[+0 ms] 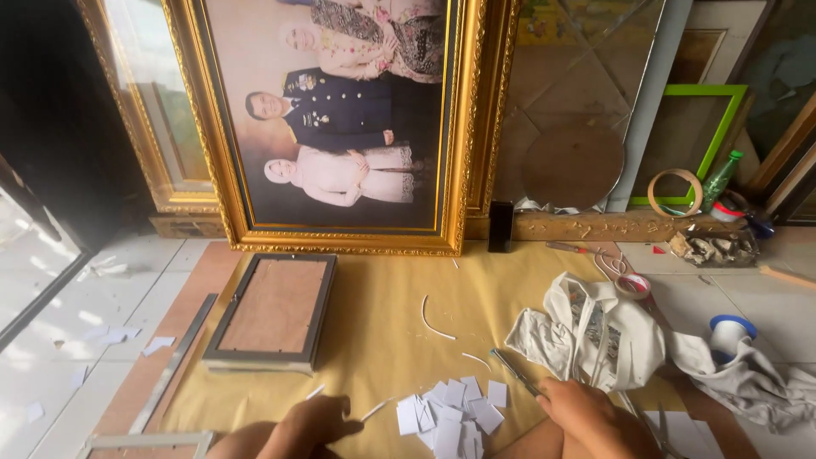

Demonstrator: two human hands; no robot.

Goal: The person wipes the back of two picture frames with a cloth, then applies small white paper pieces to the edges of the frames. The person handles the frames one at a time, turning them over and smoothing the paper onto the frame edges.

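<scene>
From the head camera I take the heap of white paper slips (450, 412) as my landmark; it lies on the tan sheet (382, 323) low in the middle. My left hand (310, 425) sits just left of the heap, fingers curled in, pinching a thin white strip (374, 410) whose tip points at the slips. My right hand (591, 416) is just right of the heap, closed round the handle of a slim tool (512, 371); its blade slants up and away from the heap. I cannot tell what kind of tool it is.

Round about: up and left of the heap lies a small grey frame (272, 313), face down with its brown backing showing. A metal strip (174, 364) lies beyond it, further left. Right of the heap, close against my right hand, a crumpled white cloth (595, 331) crowds that side, with a tape roll (633, 286) on its far edge and a blue-rimmed tub (729, 334) beyond; I cannot see into the tub. Straight behind the heap a big gold-framed portrait (340, 127) leans upright and closes the far side. A curled white offcut (433, 321) lies between it and the heap.

Open sheet remains between heap, small frame and portrait. The sheet's left edge gives onto pale tiles (76, 323) strewn with scraps.
</scene>
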